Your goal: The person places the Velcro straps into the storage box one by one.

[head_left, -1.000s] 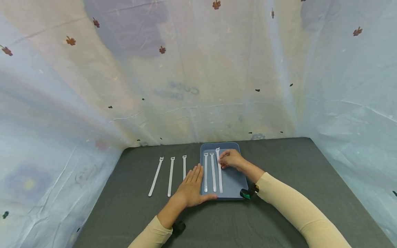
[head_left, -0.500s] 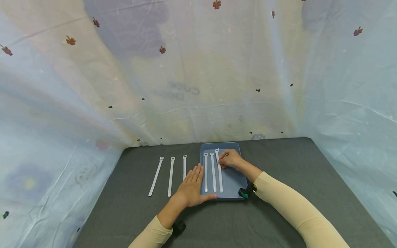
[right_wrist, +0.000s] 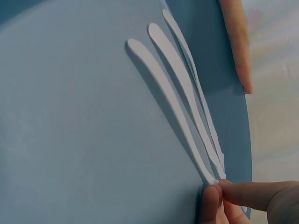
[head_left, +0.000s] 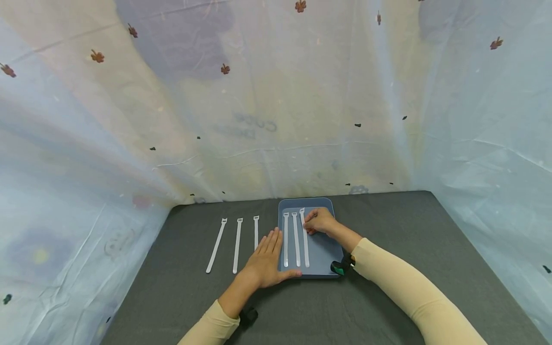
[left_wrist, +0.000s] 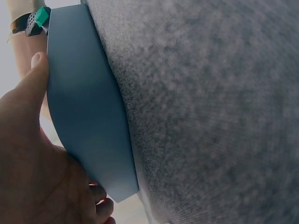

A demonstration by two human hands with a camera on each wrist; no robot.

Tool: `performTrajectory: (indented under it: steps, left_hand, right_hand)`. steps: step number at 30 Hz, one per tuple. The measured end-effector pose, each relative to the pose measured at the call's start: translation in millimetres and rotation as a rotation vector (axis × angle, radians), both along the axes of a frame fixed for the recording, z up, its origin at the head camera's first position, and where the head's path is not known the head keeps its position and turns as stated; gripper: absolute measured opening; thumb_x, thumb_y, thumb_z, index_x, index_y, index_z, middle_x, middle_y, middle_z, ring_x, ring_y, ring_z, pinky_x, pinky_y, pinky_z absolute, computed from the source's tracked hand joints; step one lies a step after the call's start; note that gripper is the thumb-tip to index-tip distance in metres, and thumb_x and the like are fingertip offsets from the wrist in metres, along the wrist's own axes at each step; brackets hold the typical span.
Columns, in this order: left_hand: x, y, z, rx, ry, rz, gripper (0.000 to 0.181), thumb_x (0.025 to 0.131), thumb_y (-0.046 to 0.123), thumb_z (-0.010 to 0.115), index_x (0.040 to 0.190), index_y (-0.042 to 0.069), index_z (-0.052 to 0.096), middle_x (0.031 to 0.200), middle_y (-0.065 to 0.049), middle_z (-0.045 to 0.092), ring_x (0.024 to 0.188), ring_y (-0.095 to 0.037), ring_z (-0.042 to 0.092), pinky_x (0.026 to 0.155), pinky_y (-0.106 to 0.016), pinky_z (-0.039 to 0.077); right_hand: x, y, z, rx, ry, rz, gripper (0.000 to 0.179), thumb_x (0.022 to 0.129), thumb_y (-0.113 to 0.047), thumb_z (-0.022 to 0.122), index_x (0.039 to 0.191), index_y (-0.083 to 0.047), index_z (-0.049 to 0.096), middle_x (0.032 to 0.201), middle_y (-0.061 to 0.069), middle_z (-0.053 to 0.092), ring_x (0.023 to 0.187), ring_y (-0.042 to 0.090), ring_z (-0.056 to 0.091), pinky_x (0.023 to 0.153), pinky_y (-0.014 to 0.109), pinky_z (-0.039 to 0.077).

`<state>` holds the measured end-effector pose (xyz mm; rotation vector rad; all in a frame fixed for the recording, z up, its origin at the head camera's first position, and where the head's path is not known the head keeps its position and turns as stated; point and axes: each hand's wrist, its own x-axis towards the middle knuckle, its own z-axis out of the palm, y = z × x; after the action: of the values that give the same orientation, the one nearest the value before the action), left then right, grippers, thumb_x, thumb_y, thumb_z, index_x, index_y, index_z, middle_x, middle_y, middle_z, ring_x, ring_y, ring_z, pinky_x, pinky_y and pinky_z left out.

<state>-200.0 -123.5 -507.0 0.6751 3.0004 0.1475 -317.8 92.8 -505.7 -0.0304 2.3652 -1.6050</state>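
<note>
A blue tray [head_left: 325, 251] lies on the dark cloth, with three white strap-like cable ties side by side in its left half. My right hand [head_left: 320, 221] pinches the rightmost cable tie [head_left: 305, 249] near its slotted head, between thumb and fingers. In the right wrist view, that cable tie [right_wrist: 163, 88] runs from the fingertips over the tray floor, next to the other two. My left hand [head_left: 264, 266] rests at the tray's near left corner, fingers straight along the left side and thumb along the near rim. The left wrist view shows the thumb against the tray wall [left_wrist: 88, 93].
Left of the tray, three more white cable ties lie spaced apart on the cloth: one at the far left [head_left: 217, 245], a middle one [head_left: 237, 245] and one partly behind my left fingers [head_left: 256, 230]. A pale patterned curtain [head_left: 276, 120] surrounds the dark cloth-covered table [head_left: 388, 230].
The pinched cable tie's slotted head has come slightly down toward me, closer in line with its neighbours. My right forearm has shifted a little left. The left hand has stayed put.
</note>
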Motion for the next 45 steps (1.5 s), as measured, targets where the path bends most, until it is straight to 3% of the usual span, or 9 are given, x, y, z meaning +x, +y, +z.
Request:
performTrajectory:
  steps: [14,22,30,45]
  left_hand:
    - [0.4,0.1,-0.2,-0.003,-0.001,-0.001,0.125,0.069,0.094,0.027,0.155,0.007,0.005,0.162,-0.011,0.002,0.149,-0.027,0.005,0.121,-0.043,0.011]
    - [-0.5,-0.5,-0.9,-0.006,0.008,-0.005,0.125,0.069,0.094,0.026,0.155,0.006,0.005,0.162,-0.011,0.002,0.149,-0.027,0.005,0.121,-0.043,0.012]
    - [-0.7,-0.3,-0.9,-0.013,0.003,-0.001,0.125,0.069,0.095,0.026,0.155,0.007,0.004,0.162,-0.011,0.001,0.149,-0.027,0.005,0.121,-0.043,0.011]
    - [0.2,-0.7,0.0,0.002,0.003,-0.008,0.124,0.07,0.094,0.027,0.155,0.006,0.006,0.162,-0.012,0.002,0.149,-0.028,0.006,0.121,-0.043,0.012]
  right_hand:
    - [-2.7,-3.5,-4.8,0.028,0.025,-0.025,0.017,0.079,0.006,0.072,0.092,0.008,0.062,0.067,0.011,0.065,0.053,0.015,0.063,0.054,0.031,0.057]
    - [2.2,-3.9,1.2,0.047,0.048,-0.013,0.019,0.081,0.005,0.07,0.097,0.009,0.061,0.071,0.013,0.067,0.056,0.017,0.065,0.056,0.033,0.058]
    - [3.1,-0.9,3.2,0.016,0.068,0.016,0.015,0.08,0.006,0.069,0.09,0.006,0.058,0.068,0.013,0.065,0.054,0.018,0.066,0.053,0.031,0.057]
    - [4.8,-3.2,3.4,0.032,0.056,-0.005,0.021,0.08,0.007,0.07,0.097,0.011,0.059,0.07,0.012,0.066,0.055,0.016,0.065,0.057,0.033,0.059]
